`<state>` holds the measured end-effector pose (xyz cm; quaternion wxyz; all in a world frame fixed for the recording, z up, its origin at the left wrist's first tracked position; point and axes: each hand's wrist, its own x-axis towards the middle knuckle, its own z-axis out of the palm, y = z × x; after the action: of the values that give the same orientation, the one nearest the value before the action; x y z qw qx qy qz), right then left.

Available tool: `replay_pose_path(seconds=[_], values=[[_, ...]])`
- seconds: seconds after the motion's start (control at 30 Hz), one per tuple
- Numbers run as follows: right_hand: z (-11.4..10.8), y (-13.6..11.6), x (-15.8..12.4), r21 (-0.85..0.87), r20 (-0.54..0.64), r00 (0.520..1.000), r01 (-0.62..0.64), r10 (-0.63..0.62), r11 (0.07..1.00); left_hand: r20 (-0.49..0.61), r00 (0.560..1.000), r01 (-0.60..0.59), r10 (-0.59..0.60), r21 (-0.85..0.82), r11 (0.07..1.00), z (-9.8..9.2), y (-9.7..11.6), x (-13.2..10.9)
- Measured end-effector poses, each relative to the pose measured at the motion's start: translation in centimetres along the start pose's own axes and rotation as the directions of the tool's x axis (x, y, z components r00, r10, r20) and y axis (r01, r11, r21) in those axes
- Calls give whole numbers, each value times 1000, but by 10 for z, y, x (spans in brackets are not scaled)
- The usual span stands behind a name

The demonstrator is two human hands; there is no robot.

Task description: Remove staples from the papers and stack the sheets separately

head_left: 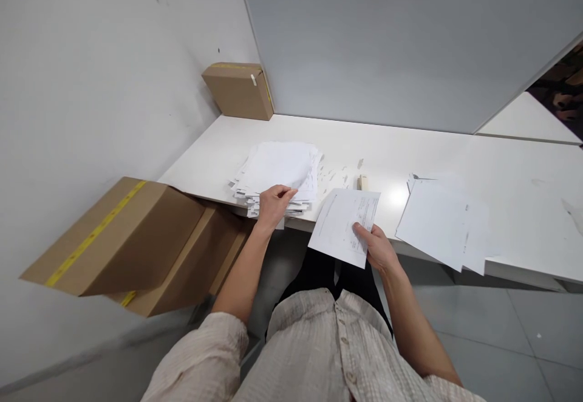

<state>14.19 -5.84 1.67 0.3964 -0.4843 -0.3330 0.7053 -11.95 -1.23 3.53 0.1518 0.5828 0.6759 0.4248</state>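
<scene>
A thick, uneven stack of paper sheets (277, 162) lies on the white table, left of centre. My left hand (273, 207) is at the stack's near edge, thumb and fingers pinched on the corner of the top sheet, which is slightly lifted. In front of my body, my right hand (379, 245) grips a printed sheet of paper (344, 220), thumb on top and fingers beneath. Whether more sheets lie under that one I cannot tell. Farther right, a fanned pile of papers (437, 220) rests partly over the table's front edge.
A closed cardboard box (241, 89) stands in the back left corner of the white table (373, 147). Larger taped cardboard boxes (122, 238) are stacked at the left below table height. Behind the papers sits a small beige object (362, 182). A grey panel (387, 44) rises along the back.
</scene>
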Motion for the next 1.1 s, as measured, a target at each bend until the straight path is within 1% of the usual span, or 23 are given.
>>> replay_pose_path(seconds=[0.07, 0.1, 0.17, 0.23, 0.27, 0.3, 0.33, 0.37, 0.43, 0.47, 0.53, 0.6, 0.67, 0.7, 0.73, 0.77, 0.83, 0.87, 0.9, 0.93, 0.97, 1.03, 1.1], values=[[-1, 1, -1, 3, 16, 1000, -3, 3, 1000, -23, 1000, 12, -12, -29, 1000, -2, 3, 1], [-2, 1, -1, 7, 20, 1000, -3, 3, 1000, -53, 999, -7, 5, -28, 1000, -4, 6, 0], [-3, 3, 0, 20, 21, 1000, 0, -1, 1000, -136, 986, -98, 98, 3, 995, -6, 15, -6], [-3, 5, 2, 41, 18, 1000, 2, -3, 999, -169, 953, -247, 251, 48, 968, -4, 27, -19], [-2, 6, 4, 59, 12, 1000, 2, -2, 998, -147, 930, -332, 338, 60, 941, -2, 33, -29], [-2, 6, 6, 82, 5, 1000, 0, -1, 997, -88, 906, -411, 414, 58, 910, 3, 38, -40], [-1, 7, 8, 110, 5, 1000, -4, 4, 994, -9, 870, -493, 493, 36, 869, 8, 43, -51], [0, 7, 9, 142, 11, 1000, -10, 8, 990, 63, 831, -554, 553, 9, 832, 14, 47, -63], [1, 7, 12, 195, 41, 999, -24, 16, 981, 179, 768, -621, 615, -31, 783, 29, 52, -84], [1, 7, 12, 204, 60, 998, -31, 19, 978, 225, 744, -637, 629, -44, 769, 36, 53, -93], [0, 8, 12, 174, 68, 998, -25, 14, 984, 285, 717, -645, 636, -73, 761, 47, 54, -107], [-2, 10, 11, 93, 39, 999, 22, -26, 995, 342, 699, -630, 628, -122, 767, 54, 54, -114], [-7, 10, 9, -32, -23, 996, 90, -91, 995, 395, 685, -594, 612, -182, 783, 56, 54, -114], [-10, 8, 8, -117, -53, 991, 116, -123, 986, 411, 685, -574, 602, -205, 793, 55, 54, -112], [-13, 4, 6, -216, -74, 985, 136, -155, 967, 407, 696, -555, 592, -218, 803, 54, 54, -108], [-16, -1, 3, -324, -81, 978, 154, -190, 933, 378, 725, -536, 575, -215, 817, 52, 55, -102], [-20, -19, -5, -550, -29, 965, 202, -260, 811, 272, 814, -485, 514, -170, 858, 47, 58, -87], [-21, -31, -10, -657, 24, 957, 233, -289, 717, 209, 858, -447, 468, -143, 883, 44, 60, -78], [-20, -43, -16, -757, 86, 947, 263, -308, 598, 163, 895, -399, 415, -123, 909, 40, 64, -70], [-18, -55, -22, -845, 146, 939, 283, -311, 455, 147, 920, -349, 364, -118, 930, 35, 68, -61], [-15, -67, -27, -906, 204, 930, 297, -305, 301, 157, 934, -303, 321, -131, 944, 31, 72, -53], [-7, -87, -36, -953, 284, 920, 301, -269, 24, 214, 939, -230, 269, -189, 954, 24, 78, -40], [3, -101, -41, -941, 328, 917, 294, -228, -169, 266, 930, -178, 253, -278, 944, 22, 79, -33]])
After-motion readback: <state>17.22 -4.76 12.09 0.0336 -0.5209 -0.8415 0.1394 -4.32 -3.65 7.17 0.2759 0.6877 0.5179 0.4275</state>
